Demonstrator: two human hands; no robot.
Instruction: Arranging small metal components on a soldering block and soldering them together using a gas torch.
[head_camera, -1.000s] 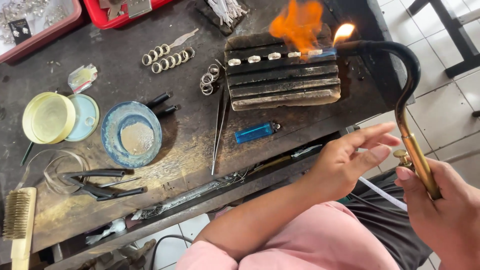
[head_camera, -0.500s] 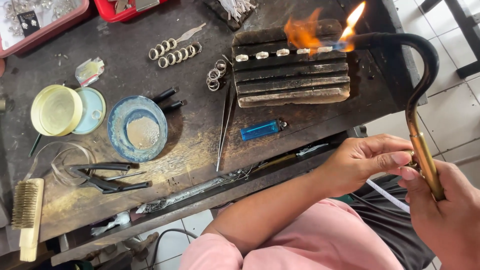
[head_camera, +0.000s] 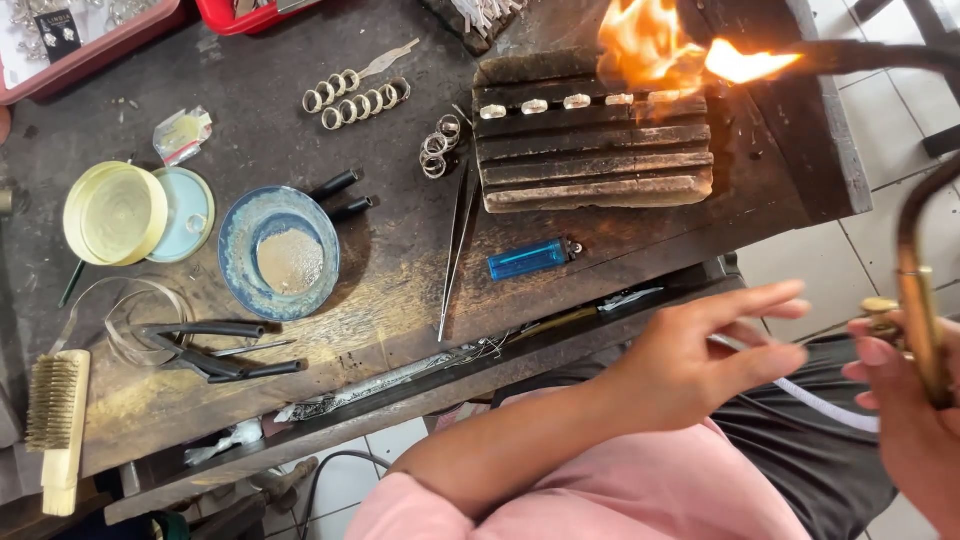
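Note:
My right hand (head_camera: 905, 430) grips the brass stem of a gas torch (head_camera: 915, 300) at the right edge. Its dark curved tube arches over the bench, and the flame (head_camera: 745, 62) blows left onto a charred grooved block (head_camera: 600, 150). Several small silver rings (head_camera: 545, 104) lie in the block's top groove, and fire flares over its far right end. My left hand (head_camera: 700, 360) hovers open, fingers stretched toward a small brass knob (head_camera: 880, 310) on the torch, just short of it.
On the dark wooden bench (head_camera: 400, 300) lie a blue lighter (head_camera: 530, 258), long tweezers (head_camera: 455, 250), loose rings (head_camera: 355, 95), a blue dish (head_camera: 280, 252), a yellow lid (head_camera: 115, 212), black-handled pliers (head_camera: 215, 350) and a wire brush (head_camera: 55, 425). Red trays stand at the back.
The flare on the block's right end has grown. My left hand's fingers, close against the torch stem before, now stand slightly off it. The right hand keeps its hold.

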